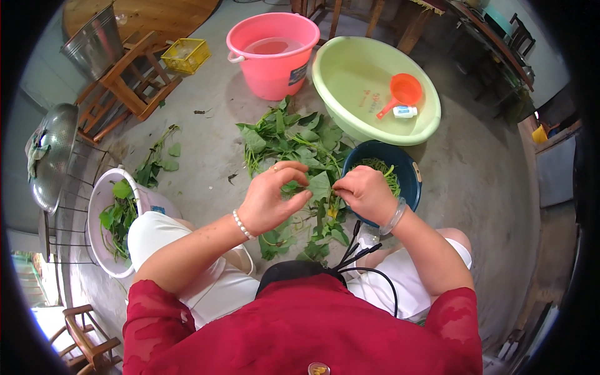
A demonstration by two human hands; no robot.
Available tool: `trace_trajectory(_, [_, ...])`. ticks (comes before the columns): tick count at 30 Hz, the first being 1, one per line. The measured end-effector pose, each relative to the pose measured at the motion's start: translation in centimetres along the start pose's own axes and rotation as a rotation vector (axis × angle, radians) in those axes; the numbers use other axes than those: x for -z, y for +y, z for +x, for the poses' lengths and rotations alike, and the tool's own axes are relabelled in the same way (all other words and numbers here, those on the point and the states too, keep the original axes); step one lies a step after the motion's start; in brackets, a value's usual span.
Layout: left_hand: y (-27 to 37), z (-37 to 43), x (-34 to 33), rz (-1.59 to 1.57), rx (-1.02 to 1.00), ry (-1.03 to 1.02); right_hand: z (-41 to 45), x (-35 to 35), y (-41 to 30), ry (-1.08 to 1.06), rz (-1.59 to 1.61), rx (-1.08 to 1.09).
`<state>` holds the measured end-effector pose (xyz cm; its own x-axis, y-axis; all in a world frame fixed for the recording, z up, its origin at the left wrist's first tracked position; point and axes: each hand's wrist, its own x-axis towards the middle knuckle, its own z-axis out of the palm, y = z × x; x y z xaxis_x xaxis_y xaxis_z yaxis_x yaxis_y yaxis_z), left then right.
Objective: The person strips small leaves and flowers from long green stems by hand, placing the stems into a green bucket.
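My left hand (274, 199), with a ring and a beaded bracelet, hovers above the leafy pile, thumb and fingers apart and nothing seen between them. To its right, my right hand (363, 193) has thumb and forefinger pinched together beside a broad green leaf (320, 186). Whether the fingertips grip that leaf or a thin stem is hard to see. Leafy green vines (300, 140) lie heaped on the floor beyond and beneath both hands. Partly behind my right hand stands a dark blue basin (412, 197) holding thin green stems (390, 176).
A pale bucket (93, 220) of leaves stands by my left knee. Ahead are a pink bucket (276, 70) with water and a light green tub (347, 84) holding an orange dipper (406, 89) and a white bottle (405, 112). Black cables (391, 281) hang near my lap.
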<state>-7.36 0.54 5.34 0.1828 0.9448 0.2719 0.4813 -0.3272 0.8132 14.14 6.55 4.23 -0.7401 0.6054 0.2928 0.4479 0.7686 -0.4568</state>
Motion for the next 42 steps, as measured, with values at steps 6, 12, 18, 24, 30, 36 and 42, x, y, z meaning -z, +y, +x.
trace_trajectory(6, [0.2, 0.1, -2.0, 0.152, -0.046, -0.084, 0.5, -1.0, -1.7, 0.036, -0.143, 0.154])
trace_trajectory(12, [0.3, 0.5, -2.4, 0.274, 0.077, -0.171, 0.2, -1.5, -1.9, 0.079, -0.129, 0.157])
trace_trajectory(18, [-0.1, 0.4, -2.7, 0.158, 0.164, -0.174, 0.3, -1.2, -2.1, 0.104, -0.124, 0.174])
trace_trajectory(24, [-0.6, 0.4, -2.6, 0.082, 0.136, -0.192, 0.1, -0.4, -2.6, 0.032, -0.2, 0.203])
trace_trajectory(30, [-0.5, 0.5, -2.3, 0.026, 0.251, -0.253, 0.6, 0.5, -3.3, -0.017, -0.325, 0.218])
trace_trajectory(36, [0.1, 1.1, -2.0, -0.127, 0.466, -0.338, 0.4, 0.3, -3.3, -0.033, -0.258, 0.115])
trace_trajectory(42, [-0.6, 1.1, -2.1, -0.501, 0.514, -0.309, 0.4, 0.3, -2.5, 0.01, 0.22, -0.099])
